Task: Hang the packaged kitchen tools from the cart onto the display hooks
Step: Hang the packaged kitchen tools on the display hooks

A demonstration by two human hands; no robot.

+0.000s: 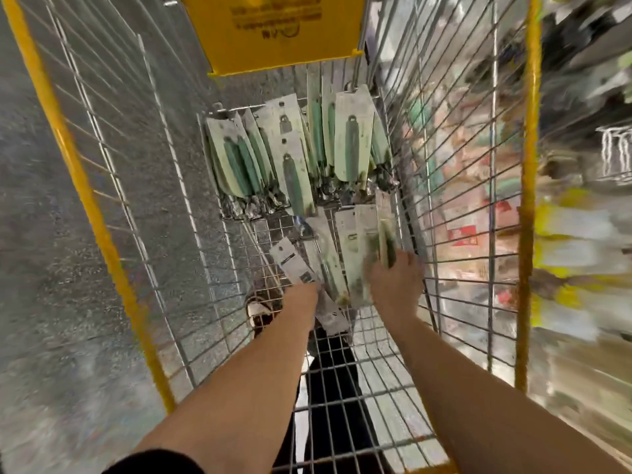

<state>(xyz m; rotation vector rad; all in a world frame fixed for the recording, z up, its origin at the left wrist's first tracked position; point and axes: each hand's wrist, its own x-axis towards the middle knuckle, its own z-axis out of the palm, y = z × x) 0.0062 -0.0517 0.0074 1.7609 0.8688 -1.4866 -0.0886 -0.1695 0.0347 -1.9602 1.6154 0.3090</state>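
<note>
— Where were the packaged tools (294, 159)?

— Down in the wire cart (444, 165), most of them lying in a fan on the mesh floor at the far end, long axes running away from the person, card tops far, metal ends near. A few loose packs (325, 268) lay nearer, tilted, between the two hands.

— And the hands?

— Right hand (396, 285) gripped the near end of a green-handled pack (386, 244), fingers curled round it, pack pointing away. Left hand (307, 290) was tucked under the loose packs — I couldn't tell how its fingers lay.

— Room to move?

— Tight: wire walls close on both sides, yellow posts (85, 200) at the edges.

— Any writing?

— A yellow sign (273, 29) at the far end; its print was too blurred to read.
</note>
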